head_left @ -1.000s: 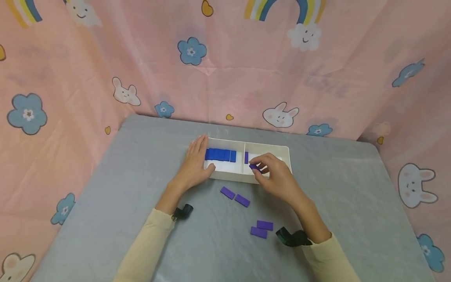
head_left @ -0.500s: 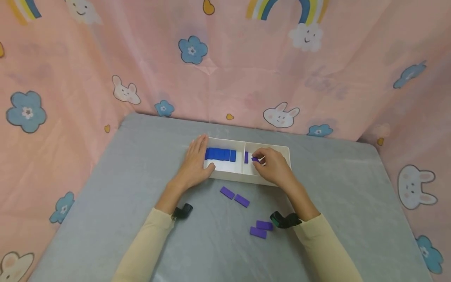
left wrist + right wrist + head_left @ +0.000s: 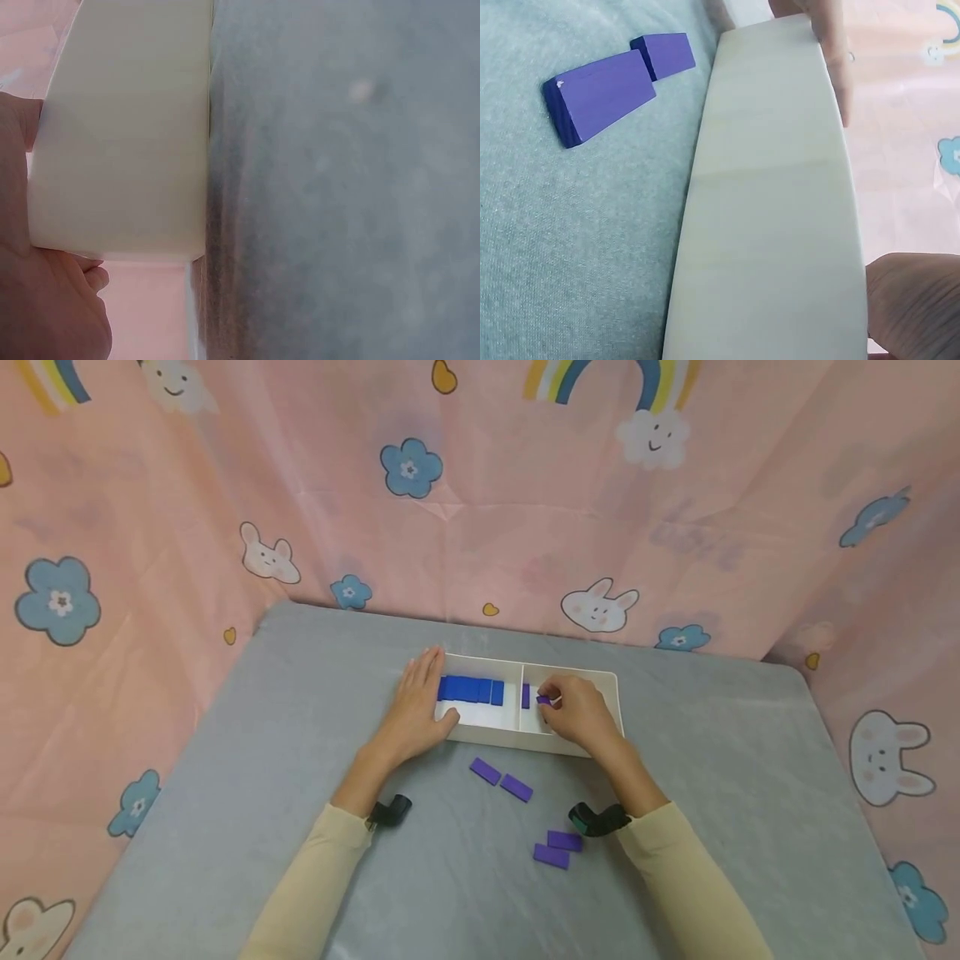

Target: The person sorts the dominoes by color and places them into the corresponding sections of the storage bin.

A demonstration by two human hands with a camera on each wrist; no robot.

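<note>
A white two-compartment box point(image 3: 510, 737) stands on the grey tabletop. My left hand point(image 3: 412, 706) rests along its left end, fingers straight, thumb at the front rim; the left wrist view has this hand point(image 3: 45, 292) against the box's corner. Between thumb and fingers my right hand point(image 3: 579, 712) pinches a purple block point(image 3: 543, 700), low inside the right compartment and partly covered by the fingers. Another purple block point(image 3: 526, 696) is by the divider, just left of it. A row of blue blocks point(image 3: 468, 689) fills part of the left compartment.
In front of the box lie two purple blocks, a left one point(image 3: 485, 771) and a right one point(image 3: 517, 787). Two more, an upper block point(image 3: 564, 841) and a lower block point(image 3: 551, 857), lie nearer the right forearm. A pink patterned curtain point(image 3: 495, 527) hangs behind the table.
My right hand has moved the pinched purple block back and down into the right compartment, then has stayed nearly still there. The left hand keeps its place on the box.
</note>
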